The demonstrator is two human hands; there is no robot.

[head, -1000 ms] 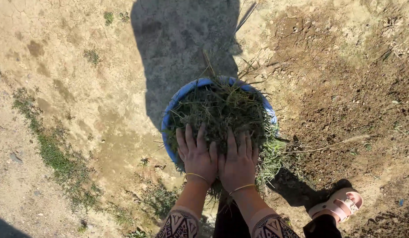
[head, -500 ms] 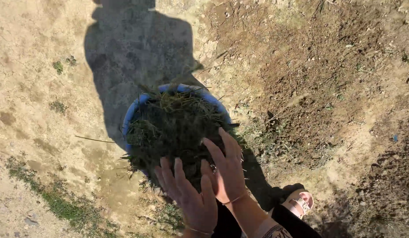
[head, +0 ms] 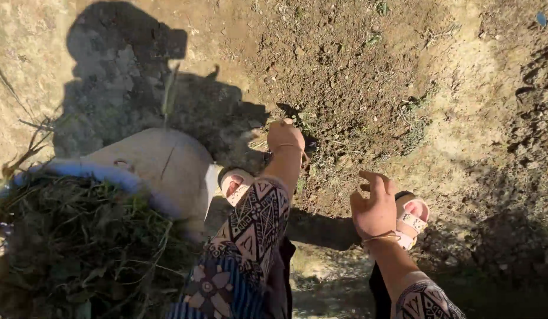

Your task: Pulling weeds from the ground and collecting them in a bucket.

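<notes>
the likeliest trouble, as i judge it, is the heaped blue-rimmed tub (head: 161, 171) spilling: it sits well off to the left of both hands with nobody touching it, it looks tipped with its pale side turned up, and the cut grass and weeds (head: 79, 242) are piled above the rim, so a brush from the patterned sleeve or a knee could send the load out onto the dirt. a second risk is footing, since the loose dark soil (head: 357, 71) just beyond the hands is crumbly and uneven and the pink sandals (head: 411, 217) leave the toes bare to stalks and stones. the left hand (head: 286, 137) is stretched forward and down, the wrist bent so the back of the hand faces up and the fingers curl toward the ground at a small tuft of dry weeds (head: 312, 127); the fingertips are hidden in shadow, so i cannot tell whether it is pinching a stalk or only touching the soil. the right hand (head: 374, 207) hangs nearer the body, above the right sandal, empty, with fingers loosely spread and half curled and the thumb out. thin bracelets sit on both wrists, and the forearms angle apart.
</notes>
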